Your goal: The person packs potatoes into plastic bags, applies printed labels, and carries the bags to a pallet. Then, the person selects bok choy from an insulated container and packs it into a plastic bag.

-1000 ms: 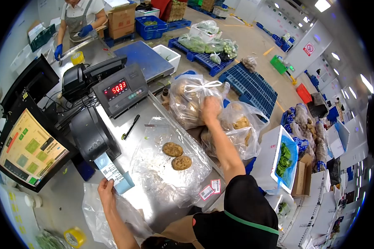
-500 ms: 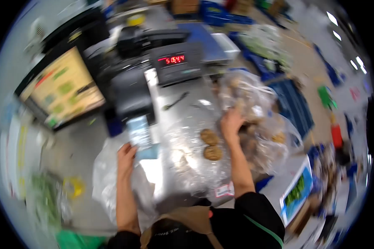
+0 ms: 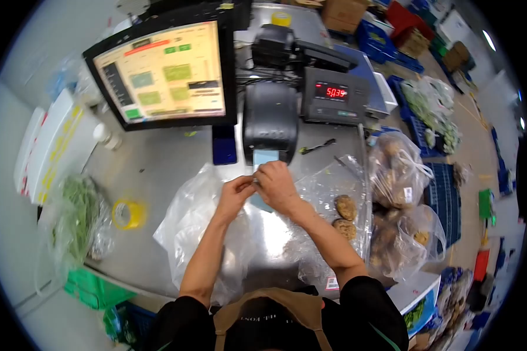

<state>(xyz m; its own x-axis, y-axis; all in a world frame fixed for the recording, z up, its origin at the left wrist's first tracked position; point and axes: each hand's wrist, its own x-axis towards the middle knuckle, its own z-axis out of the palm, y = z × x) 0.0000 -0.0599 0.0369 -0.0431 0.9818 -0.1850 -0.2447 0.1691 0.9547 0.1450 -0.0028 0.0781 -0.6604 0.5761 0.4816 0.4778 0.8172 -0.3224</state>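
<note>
1. Left grip [image 3: 237, 196]: fingertips gathered at the label strip [image 3: 266, 156]; I cannot tell whether they hold it.
2. Right grip [image 3: 277, 186]: curled over the strip, meeting the left, presumably for fine finger control; its pinch is hidden.
3. Plastic bag [image 3: 184, 219]: flat on the counter [image 3: 149, 161], partly under the left forearm, likely for easy reach.
4. Printer [image 3: 270, 120]: directly ahead, the strip at its front, within both hands' reach.
5. Two potatoes [image 3: 346, 207]: right of the hands, on clear plastic, perhaps keeping dirt off the metal.

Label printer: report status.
Left hand, right hand: fingers close together at label strip. Strip at label printer, partly hidden by hands. Plastic bag below left forearm.
</note>
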